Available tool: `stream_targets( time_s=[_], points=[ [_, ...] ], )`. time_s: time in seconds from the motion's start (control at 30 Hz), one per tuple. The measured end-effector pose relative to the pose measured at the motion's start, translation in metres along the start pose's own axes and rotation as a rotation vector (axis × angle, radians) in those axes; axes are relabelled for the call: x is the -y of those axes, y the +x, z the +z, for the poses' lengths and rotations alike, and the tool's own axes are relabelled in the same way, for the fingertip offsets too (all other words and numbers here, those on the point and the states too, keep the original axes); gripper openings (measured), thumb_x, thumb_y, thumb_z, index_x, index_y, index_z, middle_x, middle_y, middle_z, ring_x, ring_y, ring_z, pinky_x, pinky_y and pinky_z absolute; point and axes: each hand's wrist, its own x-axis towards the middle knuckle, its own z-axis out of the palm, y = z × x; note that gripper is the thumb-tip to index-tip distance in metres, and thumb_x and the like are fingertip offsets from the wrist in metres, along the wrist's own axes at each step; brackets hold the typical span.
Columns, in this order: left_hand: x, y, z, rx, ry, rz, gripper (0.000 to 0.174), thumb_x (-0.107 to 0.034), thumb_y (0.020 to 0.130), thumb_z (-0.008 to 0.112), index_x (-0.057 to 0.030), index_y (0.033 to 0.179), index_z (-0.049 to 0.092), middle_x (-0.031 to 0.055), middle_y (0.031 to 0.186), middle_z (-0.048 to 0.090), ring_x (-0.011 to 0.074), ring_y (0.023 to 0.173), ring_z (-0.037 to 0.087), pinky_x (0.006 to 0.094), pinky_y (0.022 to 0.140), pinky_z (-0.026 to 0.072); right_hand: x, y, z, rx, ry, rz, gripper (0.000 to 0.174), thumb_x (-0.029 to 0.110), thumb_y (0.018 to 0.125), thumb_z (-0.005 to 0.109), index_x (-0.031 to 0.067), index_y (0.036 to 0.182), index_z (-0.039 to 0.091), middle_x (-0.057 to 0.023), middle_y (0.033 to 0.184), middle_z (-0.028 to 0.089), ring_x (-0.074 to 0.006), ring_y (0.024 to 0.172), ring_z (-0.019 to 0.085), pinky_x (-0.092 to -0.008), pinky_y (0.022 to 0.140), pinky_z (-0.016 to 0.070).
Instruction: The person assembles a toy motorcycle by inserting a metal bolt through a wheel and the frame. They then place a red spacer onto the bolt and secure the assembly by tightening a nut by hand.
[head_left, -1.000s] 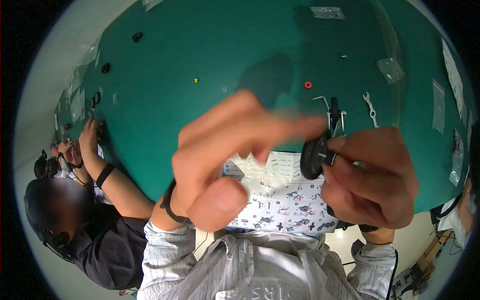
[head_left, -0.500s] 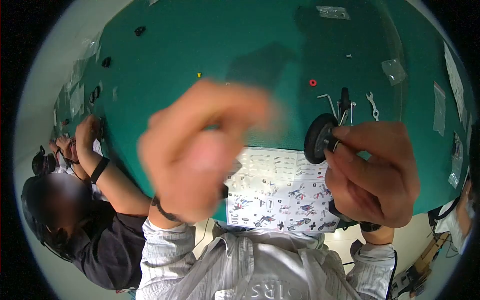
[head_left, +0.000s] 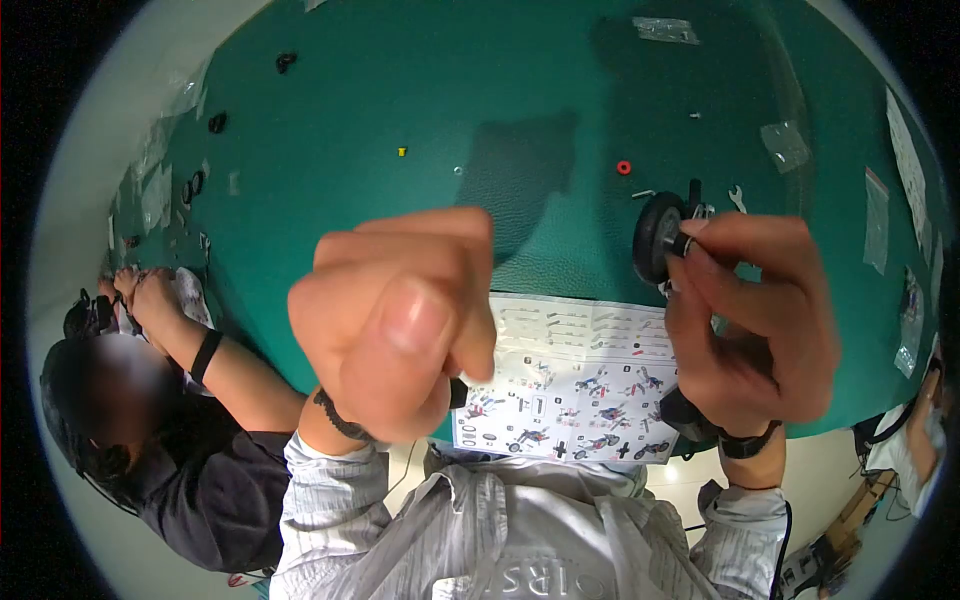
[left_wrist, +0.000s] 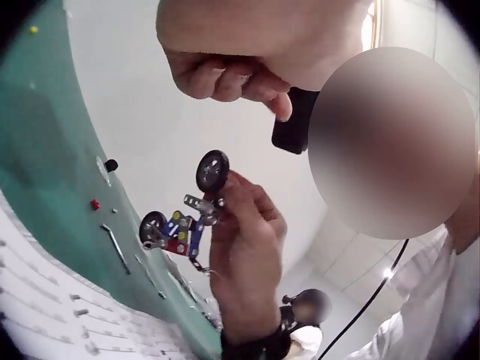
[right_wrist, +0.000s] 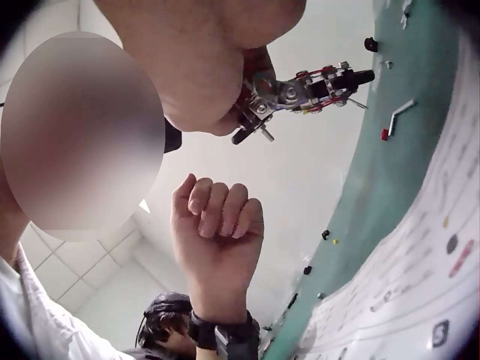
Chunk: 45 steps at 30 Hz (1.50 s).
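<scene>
My right hand (head_left: 765,325) pinches a small metal-kit toy motorcycle (left_wrist: 184,232) near one wheel. In the head view that black-tyred wheel (head_left: 655,240) faces left, while the fingers hide most of the frame behind it. Blue and red parts and the other wheel (left_wrist: 153,227) show in the left wrist view. From the right wrist camera, the toy motorcycle (right_wrist: 322,90) stretches out beyond the fingers, above the table. My left hand (head_left: 395,320) is raised to the left, apart from the toy, its fingers curled toward the palm with nothing in them.
A printed instruction sheet (head_left: 565,400) lies on the green table (head_left: 350,90) below the hands. Beyond are a red ring (head_left: 624,168), a yellow piece (head_left: 402,152), a wrench (head_left: 737,198) and a plastic bag (head_left: 785,147). Another person's arm (head_left: 245,380) is at the left.
My left hand has drawn back leftward from the wheel, its outstretched index finger now curled in. The right hand has shifted the toy motorcycle slightly farther out and right.
</scene>
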Motion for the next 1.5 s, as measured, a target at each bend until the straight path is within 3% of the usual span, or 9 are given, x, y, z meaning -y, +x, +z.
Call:
stream_targets(
  time_s=[0.13, 0.23, 0.27, 0.47, 0.57, 0.67, 0.87, 1.17, 1.5],
  points=[
    [-0.010, 0.012, 0.011, 0.036, -0.389, -0.045, 0.064, -0.050, 0.103, 0.036, 0.0036, 0.102, 0.071, 0.0046, 0.065, 0.058, 0.0085, 0.052, 0.045, 0.0263, 0.048, 0.0321, 0.002, 0.002, 0.001, 0.028, 0.038, -0.065, 0.032, -0.018, 0.063, 0.075, -0.0027, 0.089, 0.066, -0.0192, 0.092, 0.069, -0.0255, 0.074, 0.066, -0.0306, 0.059, 0.0529],
    [-0.005, 0.014, 0.014, 0.170, -0.435, 0.037, 0.060, -0.048, 0.103, 0.040, 0.0038, 0.104, 0.071, 0.0049, 0.070, 0.062, 0.0081, 0.055, 0.050, 0.0245, 0.049, 0.0350, 0.000, 0.001, 0.006, 0.032, 0.085, -0.113, 0.033, -0.017, 0.062, 0.075, -0.0030, 0.090, 0.066, -0.0195, 0.091, 0.069, -0.0269, 0.074, 0.067, -0.0314, 0.058, 0.0525],
    [-0.004, 0.015, 0.015, 0.183, -0.504, 0.029, 0.027, -0.023, 0.102, 0.058, 0.0009, 0.095, 0.067, 0.0079, 0.065, 0.059, 0.0144, 0.056, 0.054, 0.0301, 0.053, 0.0412, 0.001, 0.001, 0.007, 0.031, 0.097, -0.113, 0.033, -0.017, 0.061, 0.076, -0.0031, 0.090, 0.067, -0.0196, 0.091, 0.069, -0.0272, 0.074, 0.067, -0.0315, 0.058, 0.0523],
    [-0.009, 0.012, 0.017, 0.252, -0.729, -0.054, 0.028, -0.025, 0.100, 0.062, 0.0005, 0.087, 0.062, 0.0084, 0.065, 0.059, 0.0144, 0.058, 0.059, 0.0296, 0.051, 0.0424, 0.002, 0.001, 0.003, 0.039, 0.081, -0.049, 0.036, -0.015, 0.065, 0.077, -0.0062, 0.100, 0.069, -0.0195, 0.092, 0.070, -0.0277, 0.076, 0.067, -0.0323, 0.060, 0.0512],
    [-0.002, 0.011, 0.015, 0.279, -0.493, 0.064, 0.045, -0.038, 0.105, 0.050, 0.0030, 0.091, 0.063, 0.0053, 0.074, 0.063, 0.0106, 0.058, 0.059, 0.0239, 0.054, 0.0444, 0.002, -0.001, -0.001, 0.087, 0.116, -0.003, 0.034, -0.014, 0.069, 0.077, -0.0080, 0.101, 0.069, -0.0194, 0.095, 0.069, -0.0268, 0.079, 0.067, -0.0326, 0.064, 0.0514],
    [-0.004, 0.012, 0.018, 0.174, -0.437, 0.205, 0.041, -0.035, 0.105, 0.051, 0.0028, 0.095, 0.061, 0.0063, 0.079, 0.062, 0.0107, 0.060, 0.060, 0.0235, 0.056, 0.0455, 0.001, -0.004, 0.000, 0.065, 0.202, 0.103, 0.028, -0.013, 0.072, 0.077, -0.0087, 0.099, 0.069, -0.0191, 0.097, 0.069, -0.0245, 0.082, 0.066, -0.0315, 0.069, 0.0514],
    [-0.001, 0.009, 0.021, 0.311, -0.638, 0.037, 0.029, -0.025, 0.104, 0.051, 0.0028, 0.109, 0.055, 0.0055, 0.088, 0.057, 0.0092, 0.067, 0.057, 0.0226, 0.061, 0.0443, -0.006, -0.005, -0.001, 0.039, 0.334, 0.197, 0.022, -0.012, 0.074, 0.077, -0.0084, 0.094, 0.069, -0.0178, 0.096, 0.068, -0.0204, 0.081, 0.064, -0.0288, 0.071, 0.0510],
    [-0.002, 0.009, 0.022, 0.282, -0.566, 0.063, 0.027, -0.024, 0.105, 0.053, 0.0024, 0.111, 0.053, 0.0037, 0.086, 0.057, 0.0068, 0.066, 0.052, 0.0211, 0.060, 0.0421, -0.002, -0.005, 0.003, 0.053, 0.347, 0.181, 0.018, -0.012, 0.073, 0.078, -0.0070, 0.087, 0.069, -0.0179, 0.095, 0.068, -0.0190, 0.079, 0.063, -0.0277, 0.068, 0.0507],
    [-0.005, 0.008, 0.024, 0.110, -0.353, 0.179, 0.014, -0.008, 0.099, 0.060, 0.0013, 0.107, 0.054, 0.0034, 0.085, 0.058, 0.0073, 0.068, 0.053, 0.0221, 0.062, 0.0439, -0.010, -0.012, 0.002, 0.097, 0.505, 0.278, 0.034, -0.016, 0.078, 0.072, -0.0066, 0.110, 0.064, -0.0157, 0.105, 0.063, -0.0199, 0.093, 0.062, -0.0294, 0.084, 0.0520]
  ],
)
